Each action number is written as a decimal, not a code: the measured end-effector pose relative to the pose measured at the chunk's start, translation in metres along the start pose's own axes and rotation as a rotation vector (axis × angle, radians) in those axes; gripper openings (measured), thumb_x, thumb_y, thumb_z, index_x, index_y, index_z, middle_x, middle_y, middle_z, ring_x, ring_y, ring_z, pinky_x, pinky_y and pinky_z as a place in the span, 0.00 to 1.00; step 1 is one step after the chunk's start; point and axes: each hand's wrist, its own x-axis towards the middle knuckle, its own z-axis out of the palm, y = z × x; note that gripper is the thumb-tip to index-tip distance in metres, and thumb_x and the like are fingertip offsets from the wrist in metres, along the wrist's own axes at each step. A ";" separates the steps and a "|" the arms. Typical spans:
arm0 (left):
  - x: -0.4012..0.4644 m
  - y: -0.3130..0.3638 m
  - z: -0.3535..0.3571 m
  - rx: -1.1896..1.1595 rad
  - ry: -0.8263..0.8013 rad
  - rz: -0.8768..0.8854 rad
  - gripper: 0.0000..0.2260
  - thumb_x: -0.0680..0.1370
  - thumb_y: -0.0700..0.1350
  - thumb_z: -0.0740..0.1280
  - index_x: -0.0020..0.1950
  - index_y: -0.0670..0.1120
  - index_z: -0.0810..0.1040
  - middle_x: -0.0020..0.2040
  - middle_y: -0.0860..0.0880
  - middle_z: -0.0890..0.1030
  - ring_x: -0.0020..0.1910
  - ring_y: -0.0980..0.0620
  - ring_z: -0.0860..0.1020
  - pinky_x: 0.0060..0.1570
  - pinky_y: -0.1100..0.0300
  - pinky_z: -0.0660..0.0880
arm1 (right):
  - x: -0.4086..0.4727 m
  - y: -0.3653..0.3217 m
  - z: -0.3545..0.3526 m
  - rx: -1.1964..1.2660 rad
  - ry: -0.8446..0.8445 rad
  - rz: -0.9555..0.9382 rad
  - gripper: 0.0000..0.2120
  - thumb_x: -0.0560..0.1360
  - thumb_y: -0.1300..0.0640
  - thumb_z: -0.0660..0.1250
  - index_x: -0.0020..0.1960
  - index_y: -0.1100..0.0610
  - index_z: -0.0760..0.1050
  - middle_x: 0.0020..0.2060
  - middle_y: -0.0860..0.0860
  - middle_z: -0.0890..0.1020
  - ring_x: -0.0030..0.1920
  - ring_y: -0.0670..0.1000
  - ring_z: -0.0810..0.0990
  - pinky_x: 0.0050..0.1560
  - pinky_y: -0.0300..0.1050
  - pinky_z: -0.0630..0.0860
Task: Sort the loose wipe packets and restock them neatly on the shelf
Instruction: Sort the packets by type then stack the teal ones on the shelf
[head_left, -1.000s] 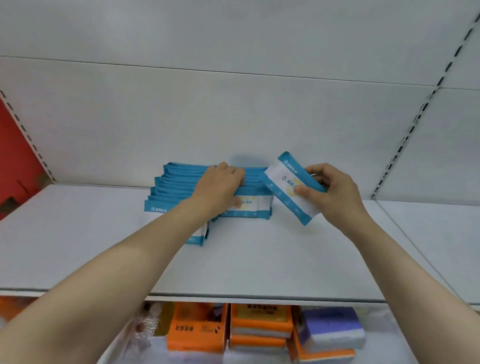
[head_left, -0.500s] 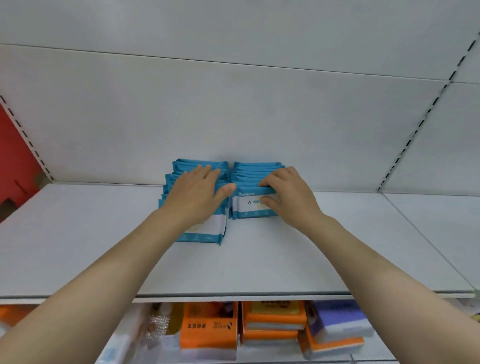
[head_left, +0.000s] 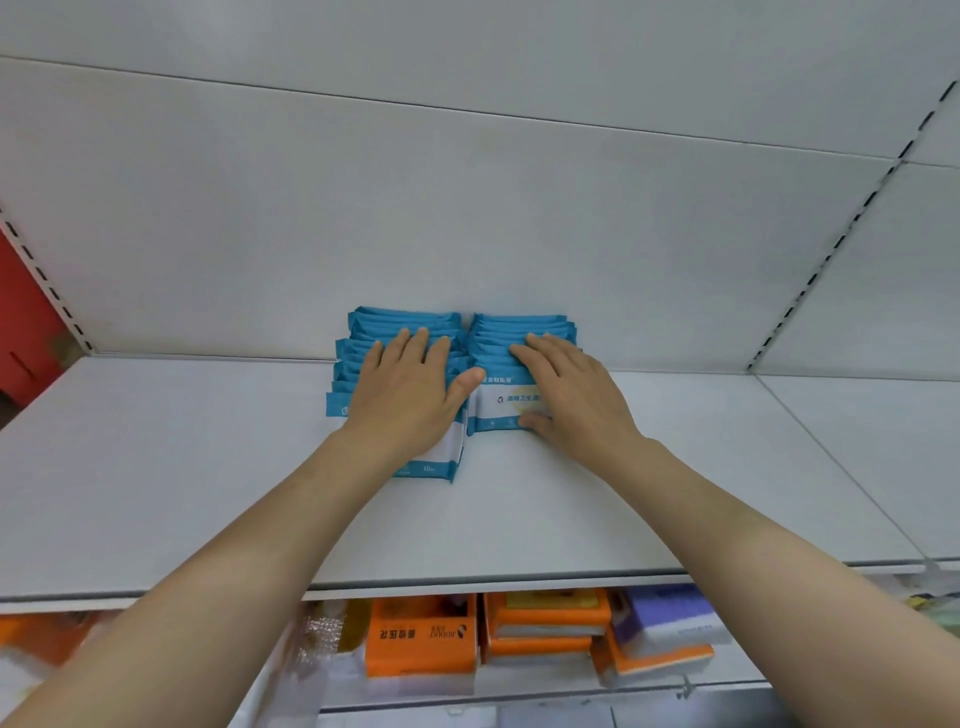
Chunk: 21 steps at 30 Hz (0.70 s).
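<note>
Head view: left hand (head_left: 410, 387) lies flat, fingers straight, on the left row of blue-and-white plastic wipe packets (head_left: 400, 338); right hand (head_left: 566, 395) presses flat on the right row (head_left: 522, 332). Both rows sit at twelve o'clock against the back of the white metal shelf (head_left: 182, 493). Restocking looks nearly done; only squaring remains. Orange boxes (head_left: 421, 644) sit at six o'clock below, obstructing nothing.

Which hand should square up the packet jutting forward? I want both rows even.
Left, probably. The left hand already lies flat on the left row, whose front packet juts nearer than the right row under the right hand.
</note>
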 end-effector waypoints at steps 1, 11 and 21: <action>0.000 0.000 0.001 0.004 0.003 0.000 0.35 0.78 0.67 0.40 0.79 0.48 0.54 0.79 0.45 0.54 0.78 0.46 0.49 0.76 0.47 0.47 | 0.000 -0.001 0.000 -0.015 0.001 0.004 0.41 0.72 0.47 0.73 0.78 0.52 0.57 0.78 0.52 0.61 0.78 0.54 0.57 0.76 0.50 0.54; -0.003 0.007 -0.011 -0.012 -0.054 -0.032 0.35 0.79 0.67 0.42 0.78 0.46 0.56 0.79 0.43 0.55 0.78 0.43 0.51 0.76 0.45 0.50 | -0.011 -0.008 -0.013 -0.051 -0.014 0.030 0.38 0.76 0.42 0.67 0.79 0.52 0.54 0.78 0.52 0.58 0.79 0.54 0.54 0.77 0.52 0.51; -0.061 0.126 -0.065 -0.081 0.023 0.039 0.28 0.81 0.62 0.54 0.72 0.43 0.67 0.70 0.43 0.70 0.68 0.41 0.68 0.62 0.48 0.68 | -0.111 0.060 -0.121 0.158 -0.001 0.221 0.26 0.80 0.44 0.62 0.75 0.52 0.64 0.72 0.50 0.69 0.71 0.54 0.68 0.66 0.49 0.68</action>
